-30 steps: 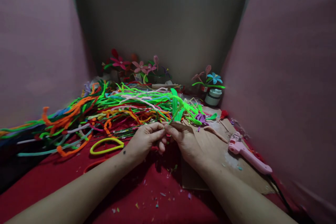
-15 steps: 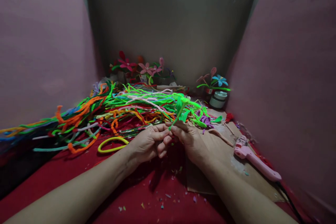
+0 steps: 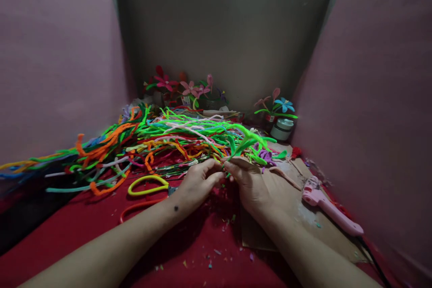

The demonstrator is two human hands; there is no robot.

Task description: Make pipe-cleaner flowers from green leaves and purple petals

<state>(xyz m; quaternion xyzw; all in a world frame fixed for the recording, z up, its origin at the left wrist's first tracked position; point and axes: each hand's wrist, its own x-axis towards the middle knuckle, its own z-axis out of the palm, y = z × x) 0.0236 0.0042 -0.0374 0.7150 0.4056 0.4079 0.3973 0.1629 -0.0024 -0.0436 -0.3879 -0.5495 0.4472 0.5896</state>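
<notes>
1. The left hand point(image 3: 199, 184) and right hand point(image 3: 251, 184) meet at mid-table, forearms angling in from the lower corners.
2. Their fingers are pinched narrow around the thin stem end of a green fuzzy flower piece point(image 3: 248, 140).
3. That piece sits above the fingertips, before the heap of pipe cleaners point(image 3: 189, 128); its long axis slants, the stem low at the left, the bright petals pointing up and right.
</notes>
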